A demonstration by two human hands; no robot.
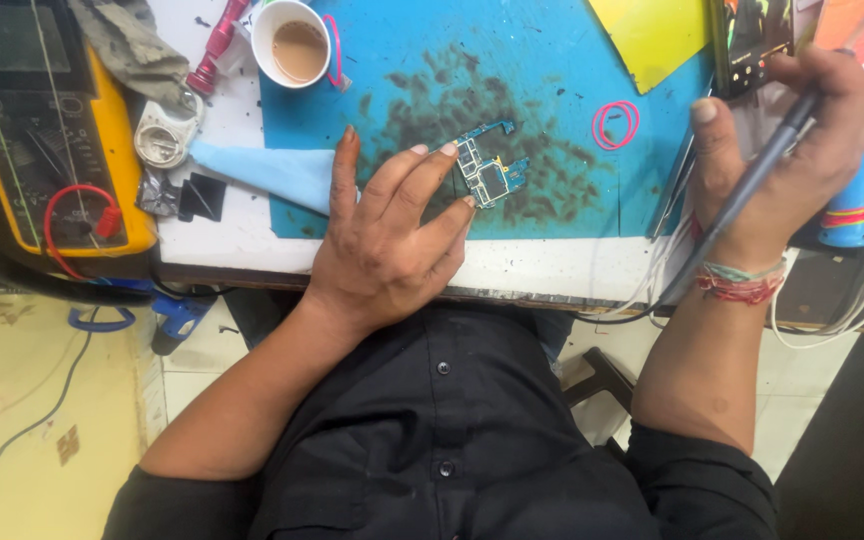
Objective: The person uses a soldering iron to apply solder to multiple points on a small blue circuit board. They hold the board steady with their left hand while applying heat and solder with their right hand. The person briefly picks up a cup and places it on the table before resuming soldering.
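Two hands: left hand [387, 235] fingertips pinning circuit board [490, 172]; right hand [792, 140] clamped on soldering iron [742, 195].
Risk: board skidding toward 12 o'clock under light pinning.

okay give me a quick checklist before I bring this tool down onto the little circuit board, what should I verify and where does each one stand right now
1. Board held steady: ok. The left hand rests flat on the blue mat, fingertips touching the circuit board.
2. Tool in grip: ok. The right hand is closed on the grey pen-like tool.
3. Tool tip condition: cannot tell; it is hidden by the hand.
4. Mat clean: not ok. Dark smudges surround the board.
5. Spill risk: not ok. An open cup of milky drink stands at the mat's far left corner.
6. Loose bits nearby: not ok. A pink rubber band lies right of the board.
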